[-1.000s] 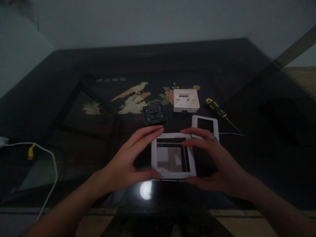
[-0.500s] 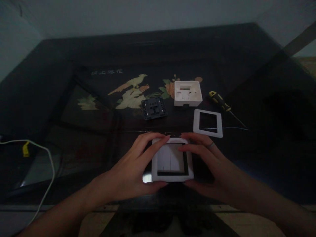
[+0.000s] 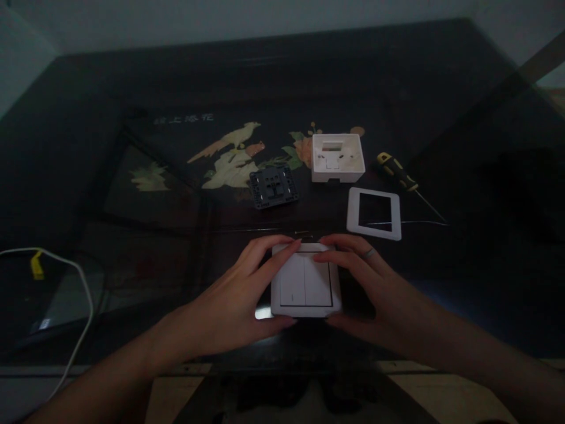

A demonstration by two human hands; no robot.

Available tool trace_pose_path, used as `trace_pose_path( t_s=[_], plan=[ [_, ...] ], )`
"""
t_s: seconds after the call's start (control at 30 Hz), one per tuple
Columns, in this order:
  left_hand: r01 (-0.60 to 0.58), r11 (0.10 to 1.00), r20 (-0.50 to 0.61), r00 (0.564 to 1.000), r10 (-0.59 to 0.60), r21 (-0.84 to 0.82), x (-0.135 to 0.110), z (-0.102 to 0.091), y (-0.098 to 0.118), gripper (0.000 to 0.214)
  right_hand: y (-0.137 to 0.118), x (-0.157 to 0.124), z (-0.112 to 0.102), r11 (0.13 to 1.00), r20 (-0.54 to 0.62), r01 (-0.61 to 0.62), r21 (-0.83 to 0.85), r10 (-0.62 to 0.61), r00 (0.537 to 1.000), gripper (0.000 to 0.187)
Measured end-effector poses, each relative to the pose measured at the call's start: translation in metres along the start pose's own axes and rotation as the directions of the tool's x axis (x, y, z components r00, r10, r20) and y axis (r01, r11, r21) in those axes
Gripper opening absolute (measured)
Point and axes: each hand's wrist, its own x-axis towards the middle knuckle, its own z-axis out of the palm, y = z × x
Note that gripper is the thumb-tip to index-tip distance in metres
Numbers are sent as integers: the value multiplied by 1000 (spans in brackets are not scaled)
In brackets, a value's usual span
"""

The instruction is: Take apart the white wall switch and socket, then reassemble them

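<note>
Between my two hands is a white light switch [image 3: 305, 282] with two side-by-side rockers inside a square frame. My left hand [image 3: 251, 288] grips its left side, fingers at the far edge and thumb at the near edge. On the right side my right hand [image 3: 366, 282], with a ring on one finger, holds it the same way, one fingertip lying over the top of the right rocker. The switch's underside is hidden. Just beyond it, small screws [image 3: 303, 234] lie on the dark table.
A dark grey socket module [image 3: 274, 187] lies beyond my hands. Right of it are a white open mounting box [image 3: 338, 171], a loose white frame [image 3: 353, 212] and a black-and-yellow screwdriver [image 3: 399, 172]. A white cable [image 3: 88, 288] with a yellow tag runs along the left of the glossy table [image 3: 176, 76].
The frame, offset from the rockers before, now sits evenly around them, and the dark gap has narrowed to a thin line. Both hands keep their grip. The view has shifted slightly.
</note>
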Motion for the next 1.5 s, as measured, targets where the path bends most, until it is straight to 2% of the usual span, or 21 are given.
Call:
trace_pose_path(
  t_s=[0.53, 0.67, 0.87, 1.17, 1.5],
  plan=[
    [44, 996, 40, 998, -41, -71, 3, -1, -2, 99, 4, 1, 2, 999, 7, -14, 32, 14, 1000, 77],
    [40, 996, 15, 999, -39, -74, 3, 1, -2, 93, 4, 3, 1, 999, 3, 5, 39, -6, 1000, 73],
    [30, 997, -13, 999, -31, -64, 2, 2, -3, 94, 3, 3, 0, 998, -2, 29, 47, -29, 1000, 73],
    [9, 999, -41, 999, -11, -44, 3, 2, -1, 93, 1, 2, -1, 998, -5, -14, 66, 15, 1000, 67],
    [-10, 999, -55, 998, 8, -31, 4, 2, 2, 92, 0, 0, -1, 999, -25, 10, 52, -9, 1000, 61]
  ],
)
